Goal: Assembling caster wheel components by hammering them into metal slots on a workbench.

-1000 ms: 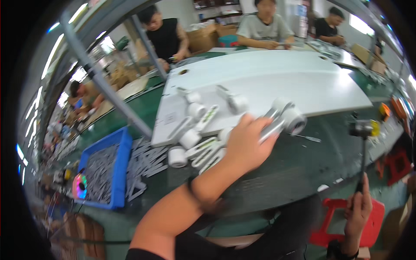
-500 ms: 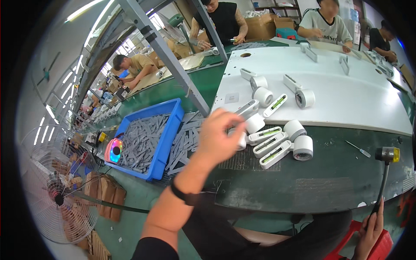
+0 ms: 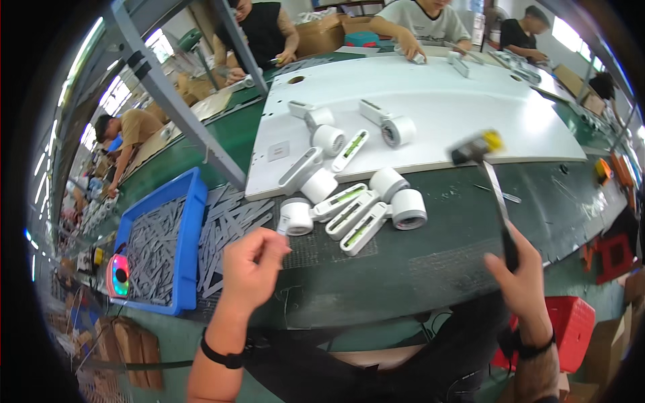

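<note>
My right hand [image 3: 527,272] grips the dark handle of a two-faced mallet [image 3: 478,148], one face black and the other yellow; its raised head is blurred over the board's front edge. My left hand [image 3: 252,269] has its fingers curled together beside the nearest white fixture [image 3: 295,216], a short cylinder with a pale piece toward my fingertips. What the fingers hold, if anything, I cannot make out. To its right lie several white fixtures, each a cylinder with a flat arm; a green strip shows in the slot of one arm [image 3: 363,228].
A blue bin [image 3: 185,245] of grey strips stands left, with loose strips [image 3: 232,232] beside it. More fixtures lie on the white board [image 3: 463,101]. A screwdriver [image 3: 498,193] lies on the dark green table [image 3: 430,269]. A grey post [image 3: 178,97] rises at left. People work across the table.
My left hand has drawn back from over the fixtures toward me, its fingers curled. My right hand has lifted the mallet inward over the table. The view has swung right.
</note>
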Available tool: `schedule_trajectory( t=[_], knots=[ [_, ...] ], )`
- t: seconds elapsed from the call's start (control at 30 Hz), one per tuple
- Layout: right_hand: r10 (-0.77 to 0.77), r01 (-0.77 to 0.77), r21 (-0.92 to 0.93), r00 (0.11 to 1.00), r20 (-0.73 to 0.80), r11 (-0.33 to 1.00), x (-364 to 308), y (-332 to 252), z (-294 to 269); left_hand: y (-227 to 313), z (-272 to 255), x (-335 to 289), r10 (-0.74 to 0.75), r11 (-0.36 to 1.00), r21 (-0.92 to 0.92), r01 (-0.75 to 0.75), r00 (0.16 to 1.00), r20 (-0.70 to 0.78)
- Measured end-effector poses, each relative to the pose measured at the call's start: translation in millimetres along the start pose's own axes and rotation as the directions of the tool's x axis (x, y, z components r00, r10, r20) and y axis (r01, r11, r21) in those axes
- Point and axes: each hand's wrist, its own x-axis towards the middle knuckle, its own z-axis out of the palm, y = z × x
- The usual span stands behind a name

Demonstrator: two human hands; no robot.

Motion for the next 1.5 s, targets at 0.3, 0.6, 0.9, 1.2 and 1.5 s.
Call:
schedule_trajectory(
  t=[0.3,0.6,0.9,1.2,1.5],
  knots=[
    [0.094,-0.053,-0.114,0.913,0.397,0.992,129,-11,84,47,110,29,0.257,0.919,0.322,-0.230,0.966,-0.041],
    [0.004,0.085,-0.089,0.704,0.710,0.992,128,-32,67,27,82,29,0.220,0.886,0.348,-0.306,0.939,0.265],
    [-0.042,0.049,0.015,0.598,0.800,0.999,89,-18,51,31,68,4,0.433,0.845,0.138,-0.516,0.813,0.390],
    [0.097,-0.226,0.156,0.812,0.576,0.962,33,-33,3,53,102,-27,0.414,0.879,0.221,-0.422,0.907,0.081],
    [0.268,-0.299,-0.005,0.848,0.457,0.954,-35,-52,-42,40,110,-29,0.387,0.905,0.171,-0.389,0.921,0.045]
  ],
)
